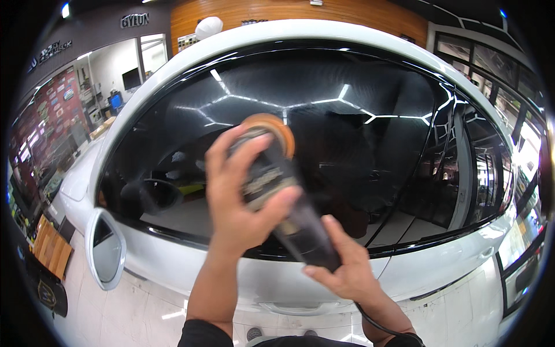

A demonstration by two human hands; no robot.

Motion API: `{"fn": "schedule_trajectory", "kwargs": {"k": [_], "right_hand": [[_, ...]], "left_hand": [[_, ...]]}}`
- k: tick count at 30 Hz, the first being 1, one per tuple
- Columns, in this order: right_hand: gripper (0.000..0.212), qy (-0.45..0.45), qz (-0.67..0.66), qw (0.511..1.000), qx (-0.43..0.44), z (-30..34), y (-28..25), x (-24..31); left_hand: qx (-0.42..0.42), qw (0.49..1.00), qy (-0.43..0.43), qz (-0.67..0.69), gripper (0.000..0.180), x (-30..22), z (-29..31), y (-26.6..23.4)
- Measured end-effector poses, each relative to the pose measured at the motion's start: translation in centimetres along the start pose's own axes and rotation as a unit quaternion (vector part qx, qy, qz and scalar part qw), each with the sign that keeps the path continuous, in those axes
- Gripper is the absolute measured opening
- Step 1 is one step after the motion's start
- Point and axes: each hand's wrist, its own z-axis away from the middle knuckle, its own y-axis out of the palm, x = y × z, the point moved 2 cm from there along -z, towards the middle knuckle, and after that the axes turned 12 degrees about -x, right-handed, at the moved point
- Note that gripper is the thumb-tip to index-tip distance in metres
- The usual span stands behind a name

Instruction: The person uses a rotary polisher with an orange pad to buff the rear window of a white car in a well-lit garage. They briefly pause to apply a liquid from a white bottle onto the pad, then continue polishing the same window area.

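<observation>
A black power polisher (267, 179) with an orange round pad (287, 139) is held slantwise in both my hands against the dark side window (347, 156) of a white car (191, 263). My left hand (237, 196) wraps over the polisher's head near the pad, fingers spread across its top and thumb on the body. My right hand (350, 269) grips the rear end of the handle. A black cord (370, 321) runs back from there along my right forearm. Ceiling lights reflect in the glass, which shows hazy streaks above the pad.
The car's side mirror (106, 248) juts out at the lower left. A door handle (300, 308) lies below the window. Beneath is a pale tiled floor (141, 312). A wooden block-like top (52, 247) stands at the far left, and glazed doors (523, 144) at the right.
</observation>
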Motion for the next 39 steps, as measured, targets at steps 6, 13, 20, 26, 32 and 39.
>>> {"fn": "schedule_trajectory", "kwargs": {"k": [6, 13, 20, 26, 32, 39], "right_hand": [[0.095, 0.043, 0.04, 0.996, 0.067, -1.0, 1.1, 1.3], [0.108, 0.172, -0.207, 0.934, -0.237, 3.5, -5.7, -4.0], [0.113, 0.211, -0.227, 0.911, -0.272, 4.9, -4.6, -4.9], [0.101, 0.068, -0.057, 0.994, -0.063, 1.6, 4.4, -0.7], [0.094, 0.012, 0.043, 0.993, 0.112, -1.4, 15.3, 5.0], [0.09, -0.007, 0.072, 0.993, 0.088, 0.1, 15.1, 4.9]], "left_hand": [[-0.061, 0.997, -0.049, 0.006, 0.063, 1.2, 1.4, -1.6], [0.06, 0.994, 0.06, 0.063, 0.061, -6.1, -1.5, 13.7], [0.078, 0.991, 0.054, 0.099, 0.059, -6.1, -0.9, 14.6], [0.044, 0.998, 0.05, -0.016, 0.067, 1.0, -1.4, -0.9], [-0.088, 0.993, -0.056, -0.047, 0.067, 8.6, 3.1, -15.5], [-0.111, 0.99, -0.061, -0.064, 0.072, 8.4, 6.0, -16.2]]}}
